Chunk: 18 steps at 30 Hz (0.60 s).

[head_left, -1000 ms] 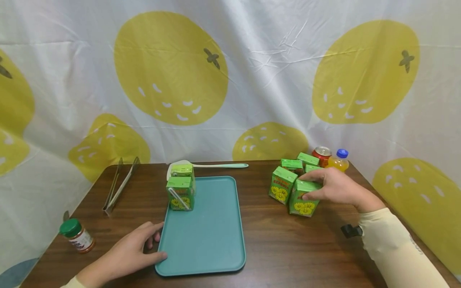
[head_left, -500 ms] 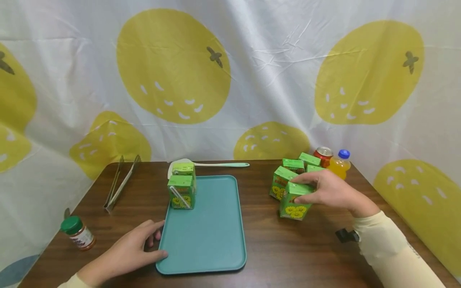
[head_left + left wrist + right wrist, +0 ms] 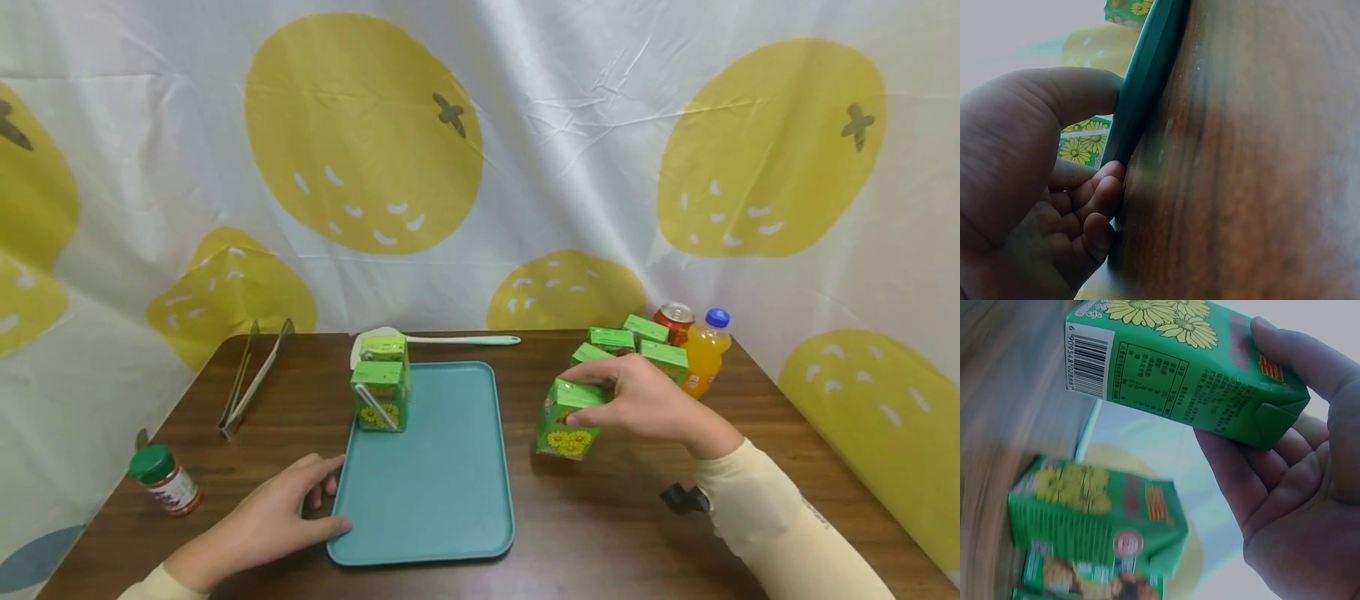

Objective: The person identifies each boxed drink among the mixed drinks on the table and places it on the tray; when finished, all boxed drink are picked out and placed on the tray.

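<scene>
My right hand [image 3: 641, 402] grips the top of a green drink carton [image 3: 564, 440] with yellow flowers, thumb on one side and fingers on the other. In the right wrist view the carton [image 3: 1166, 381] shows its barcode side. It is upright, right of a teal tray [image 3: 427, 483]. My left hand [image 3: 273, 512] rests at the tray's left edge, thumb tip and index finger against the rim. The left wrist view shows the other fingers of the left hand [image 3: 1029, 156] loosely curled beside the tray wall [image 3: 1141, 81]. Two cartons [image 3: 378, 396] stand at the tray's far left corner.
Several more green cartons [image 3: 663, 358] stand at the back right, with a red can [image 3: 675, 321] and an orange drink bottle [image 3: 705, 354]. Behind the tray lies a spatula [image 3: 465, 340]. Metal tongs [image 3: 251, 383] and a green-capped spice jar [image 3: 168, 483] are at the left.
My right hand has moved left with the gripped carton, away from the group at the back right and closer to the tray. The left hand has stayed at the tray's edge.
</scene>
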{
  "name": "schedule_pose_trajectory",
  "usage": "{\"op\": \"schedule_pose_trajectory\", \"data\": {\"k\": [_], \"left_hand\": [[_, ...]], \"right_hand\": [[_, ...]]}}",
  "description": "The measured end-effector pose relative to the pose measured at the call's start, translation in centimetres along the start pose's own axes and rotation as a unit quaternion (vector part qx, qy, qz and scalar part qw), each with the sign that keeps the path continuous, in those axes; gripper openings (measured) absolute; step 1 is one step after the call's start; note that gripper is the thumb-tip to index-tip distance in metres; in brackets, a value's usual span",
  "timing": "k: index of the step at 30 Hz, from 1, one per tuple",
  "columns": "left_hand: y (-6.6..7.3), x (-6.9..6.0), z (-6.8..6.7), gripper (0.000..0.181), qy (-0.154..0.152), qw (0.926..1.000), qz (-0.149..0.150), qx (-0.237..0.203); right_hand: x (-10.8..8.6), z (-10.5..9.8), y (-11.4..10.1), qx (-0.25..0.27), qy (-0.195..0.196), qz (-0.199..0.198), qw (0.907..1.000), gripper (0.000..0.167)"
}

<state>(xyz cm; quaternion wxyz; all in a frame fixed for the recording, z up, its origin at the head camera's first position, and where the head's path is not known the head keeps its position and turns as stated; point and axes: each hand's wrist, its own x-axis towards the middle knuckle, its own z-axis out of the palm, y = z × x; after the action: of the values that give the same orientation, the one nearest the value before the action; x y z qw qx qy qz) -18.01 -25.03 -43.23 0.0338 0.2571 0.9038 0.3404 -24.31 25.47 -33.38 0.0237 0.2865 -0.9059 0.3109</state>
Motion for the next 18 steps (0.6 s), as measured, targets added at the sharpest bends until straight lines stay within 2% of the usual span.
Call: {"op": "schedule_pose_trajectory", "data": {"k": [11,18], "left_hand": [[0.0,0.1,0.0,0.079,0.001,1.0,-0.006,0.0],[-0.1,0.0,0.1,0.075,0.011,0.9999,0.009,0.005]], "right_hand": [[2.9,2.7,-2.9,0.013,-0.003,-0.028,0.9995,0.046],[4.8,4.5,-4.9,0.03,-0.019,-0.041,0.9985,0.048]]}}
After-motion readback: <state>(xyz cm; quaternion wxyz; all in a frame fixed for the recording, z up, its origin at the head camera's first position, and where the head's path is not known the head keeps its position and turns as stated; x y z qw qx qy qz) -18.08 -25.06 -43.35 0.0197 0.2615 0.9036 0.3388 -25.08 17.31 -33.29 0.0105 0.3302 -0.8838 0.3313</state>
